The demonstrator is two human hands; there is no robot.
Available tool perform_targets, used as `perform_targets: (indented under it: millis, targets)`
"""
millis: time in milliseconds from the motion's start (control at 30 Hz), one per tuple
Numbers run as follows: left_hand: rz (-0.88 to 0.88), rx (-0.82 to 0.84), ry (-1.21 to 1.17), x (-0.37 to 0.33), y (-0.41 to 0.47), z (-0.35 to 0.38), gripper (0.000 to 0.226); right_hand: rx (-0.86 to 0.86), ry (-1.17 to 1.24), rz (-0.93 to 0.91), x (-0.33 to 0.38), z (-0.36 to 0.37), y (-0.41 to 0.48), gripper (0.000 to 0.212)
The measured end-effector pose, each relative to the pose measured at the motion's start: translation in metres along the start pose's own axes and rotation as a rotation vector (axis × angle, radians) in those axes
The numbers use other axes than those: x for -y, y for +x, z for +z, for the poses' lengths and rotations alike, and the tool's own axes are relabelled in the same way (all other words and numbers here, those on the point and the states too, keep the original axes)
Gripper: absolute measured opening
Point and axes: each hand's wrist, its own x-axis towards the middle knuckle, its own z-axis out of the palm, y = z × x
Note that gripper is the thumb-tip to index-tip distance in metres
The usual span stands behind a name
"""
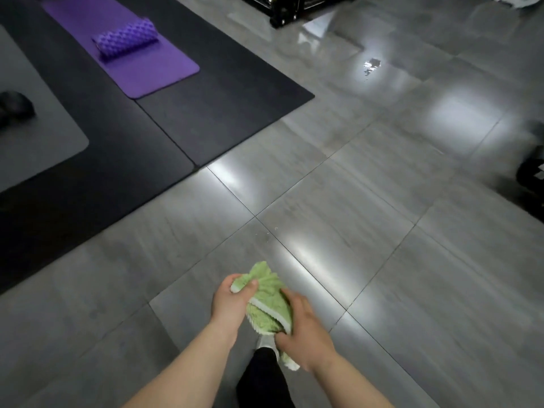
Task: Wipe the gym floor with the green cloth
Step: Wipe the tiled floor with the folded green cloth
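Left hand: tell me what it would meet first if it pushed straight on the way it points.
The left hand grips the green cloth, which lies first in its line. Past the cloth it would probably reach only bare floor, though depth is hard to judge.

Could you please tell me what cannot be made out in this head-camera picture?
Head view: the green cloth is bunched; the left hand and right hand cover much of it.
Head view: black equipment is cut off by the top edge.
Head view: a dark object on the grey mat is blurred and cut by the left edge.
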Motion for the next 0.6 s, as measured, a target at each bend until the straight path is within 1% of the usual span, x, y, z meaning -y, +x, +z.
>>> perform_targets:
  millis: [100,200,233,300,333,400,467,533,567,600]
  targets:
    - [0.029,-0.005,0.067,-0.017,0.065,0.0,0.011,0.034,-0.093,-0.045,0.008,-0.004,0.061,0.078]
    - [0.069,0.015,0.201,-0.003,0.154,-0.006,0.011,0.035,-0.15,-0.048,-0.008,0.016,0.144,0.091]
    - [0.068,0.031,0.258,0.013,0.189,-0.009,0.01,0.044,-0.17,-0.042,-0.021,0.03,0.176,0.092]
    - [0.057,0.087,0.382,0.054,0.255,-0.013,0.008,0.089,-0.21,-0.028,-0.056,0.063,0.236,0.084]
    - [0.06,0.121,0.422,0.077,0.287,-0.015,0.008,0.098,-0.214,-0.022,-0.076,0.081,0.265,0.085]
    - [0.068,0.167,0.474,0.121,0.347,-0.017,0.006,0.091,-0.21,-0.025,-0.118,0.118,0.318,0.095]
    - [0.091,0.183,0.524,0.161,0.398,-0.013,0.014,0.076,-0.187,-0.01,-0.154,0.147,0.361,0.099]
    - [0.131,0.209,0.545,0.195,0.441,-0.008,0.02,0.03,-0.143,-0.003,-0.187,0.167,0.399,0.097]
    - [0.152,0.231,0.576,0.209,0.461,-0.007,0.025,-0.025,-0.12,0.003,-0.202,0.174,0.416,0.096]
    - [0.211,0.25,0.651,0.223,0.482,-0.008,0.031,-0.094,-0.099,0.018,-0.216,0.178,0.432,0.093]
